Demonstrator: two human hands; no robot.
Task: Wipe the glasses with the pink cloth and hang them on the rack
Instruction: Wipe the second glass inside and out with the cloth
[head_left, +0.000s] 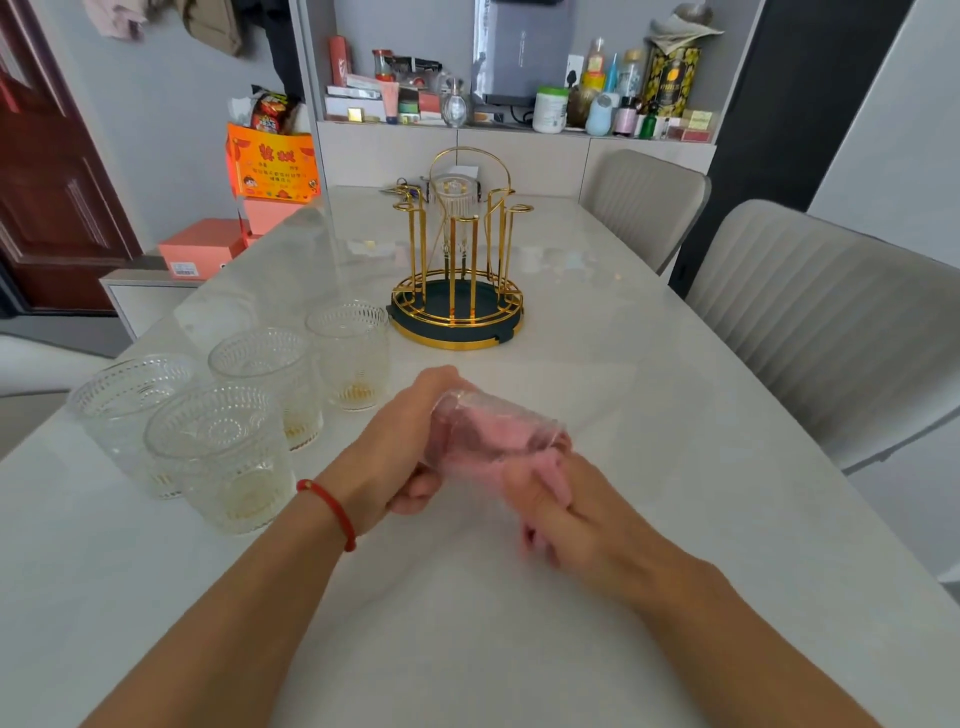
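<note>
My left hand (400, 457) grips a clear patterned glass (467, 415) on its side above the white table (467, 623), mouth turned to the right. The pink cloth (511, 441) is stuffed inside the glass, and my right hand (561, 512) pinches the cloth's end at the rim. Several more patterned glasses (223, 457) stand upright at the left. The gold rack (457, 270) on its dark round base stands further back in the middle, with one glass (456, 200) hung upside down on a far peg.
Two grey chairs (810, 322) line the table's right edge. A cluttered shelf (519, 93) of bottles and boxes runs along the back wall. Orange and pink boxes (270, 171) are stacked at the back left beside a low cabinet.
</note>
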